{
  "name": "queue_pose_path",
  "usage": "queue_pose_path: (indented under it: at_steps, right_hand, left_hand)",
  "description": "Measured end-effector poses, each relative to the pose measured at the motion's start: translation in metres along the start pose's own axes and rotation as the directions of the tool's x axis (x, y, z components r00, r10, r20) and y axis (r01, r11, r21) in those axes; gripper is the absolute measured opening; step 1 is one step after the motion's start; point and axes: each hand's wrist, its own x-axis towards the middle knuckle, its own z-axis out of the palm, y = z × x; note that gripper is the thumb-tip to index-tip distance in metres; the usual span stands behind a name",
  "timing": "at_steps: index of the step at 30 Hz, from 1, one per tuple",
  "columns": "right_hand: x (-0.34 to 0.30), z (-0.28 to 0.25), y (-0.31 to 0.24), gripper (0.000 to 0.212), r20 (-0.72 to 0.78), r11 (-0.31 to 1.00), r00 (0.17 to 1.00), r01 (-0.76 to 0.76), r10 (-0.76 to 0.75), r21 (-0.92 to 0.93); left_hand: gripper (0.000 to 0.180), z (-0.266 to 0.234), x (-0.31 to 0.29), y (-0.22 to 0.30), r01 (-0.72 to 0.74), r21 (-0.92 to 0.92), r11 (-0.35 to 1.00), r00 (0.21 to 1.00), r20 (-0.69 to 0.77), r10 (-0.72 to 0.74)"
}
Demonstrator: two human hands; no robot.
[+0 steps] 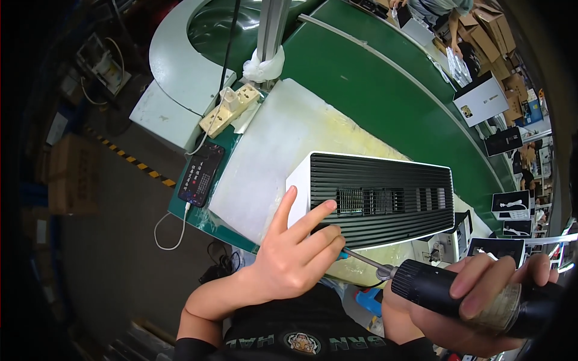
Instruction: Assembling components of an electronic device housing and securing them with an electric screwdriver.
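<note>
A long white case point(299, 188) with black ribbed slats point(385, 180) on its upper side lies across the mat. At the case's left end is my left hand point(292, 253). Two of its fingers stretch out against the case, while the others curl near a small blue piece point(342, 255). What they pinch is hidden. My right hand point(481, 295), at the lower right, is wrapped round a black electric screwdriver point(427, 281). The tool's metal bit point(364, 260) points left and reaches the curled fingers of my left hand.
A pale mat point(259, 156) covers the green bench. Left of it lie a dark phone point(201, 174) on a white cable and a power strip point(230, 109) beside a metal post point(272, 30). A green conveyor point(361, 78) runs behind. Another person point(439, 9) works at the far right among boxes point(481, 99).
</note>
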Motion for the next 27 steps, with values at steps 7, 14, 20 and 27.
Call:
queue_pose_path:
  at_steps: [7, 14, 20, 27]
  right_hand:
    - [0.021, 0.028, 0.047, 0.062, -0.075, 0.834, 0.917, 0.320, -0.392, -0.449]
    - [0.027, 0.048, 0.063, 0.066, -0.148, 0.828, 0.923, 0.237, -0.355, -0.508]
    - [0.023, 0.055, 0.080, 0.064, 0.011, 0.823, 0.974, 0.196, -0.225, -0.533]
    - [0.020, 0.063, 0.093, 0.071, 0.085, 0.870, 0.977, 0.211, -0.194, -0.446]
  left_hand:
    - [0.060, -0.006, -0.004, -0.013, 0.223, -0.176, 0.959, 0.972, 0.119, -0.204]
    - [0.056, 0.021, -0.023, -0.052, 0.029, -0.362, 0.932, 1.000, 0.008, -0.028]
    - [0.049, 0.022, -0.025, -0.056, -0.026, -0.250, 0.968, 0.998, -0.058, 0.012]
    - [0.045, 0.020, -0.027, -0.056, -0.034, -0.237, 0.971, 0.997, -0.070, 0.018]
